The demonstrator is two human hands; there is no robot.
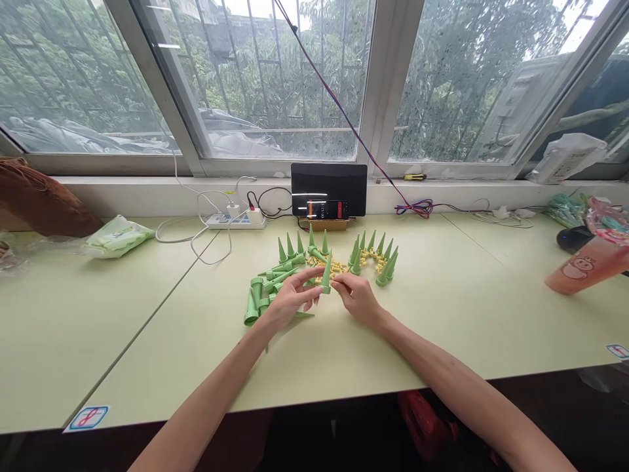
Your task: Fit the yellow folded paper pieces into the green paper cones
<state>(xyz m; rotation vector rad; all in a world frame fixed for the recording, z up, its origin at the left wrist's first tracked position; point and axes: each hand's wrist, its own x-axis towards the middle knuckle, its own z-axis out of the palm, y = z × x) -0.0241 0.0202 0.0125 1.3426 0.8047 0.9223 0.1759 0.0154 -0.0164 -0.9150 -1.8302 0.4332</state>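
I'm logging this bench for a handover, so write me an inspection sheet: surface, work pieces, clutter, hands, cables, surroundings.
Surface: pale green tabletop, seam at left, label on the front edge.
Work pieces: upright green spikes, more lying in a pile at left; small yellow pieces among them.
Clutter: soft packet left, drink cup right, phone before a dark screen.
Hands: left hand holds a spike; right hand beside it, contents unclear.
Cables: white cables near a power strip; red-and-blue cable bundled at back.
Surroundings: windows, foliage outside; yellow cutter on the sill.
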